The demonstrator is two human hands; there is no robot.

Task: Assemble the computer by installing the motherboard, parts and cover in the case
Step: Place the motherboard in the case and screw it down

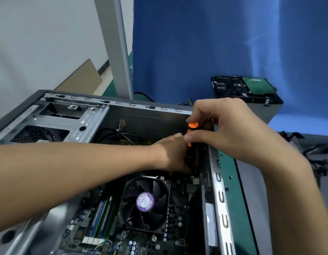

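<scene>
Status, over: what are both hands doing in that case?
Right hand grips orange-and-black screwdriver, upright. Left hand low beside its shaft, grasp hidden. Dark motherboard in grey case. Nothing blocking.

Screwdriver (193, 124) tip hidden behind left hand (170, 153); motherboard (178, 208) cut off at bottom edge.

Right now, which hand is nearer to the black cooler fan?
Left. The left hand is low in the case, just beyond the fan; the right hand is higher, gripping the screwdriver.
</scene>
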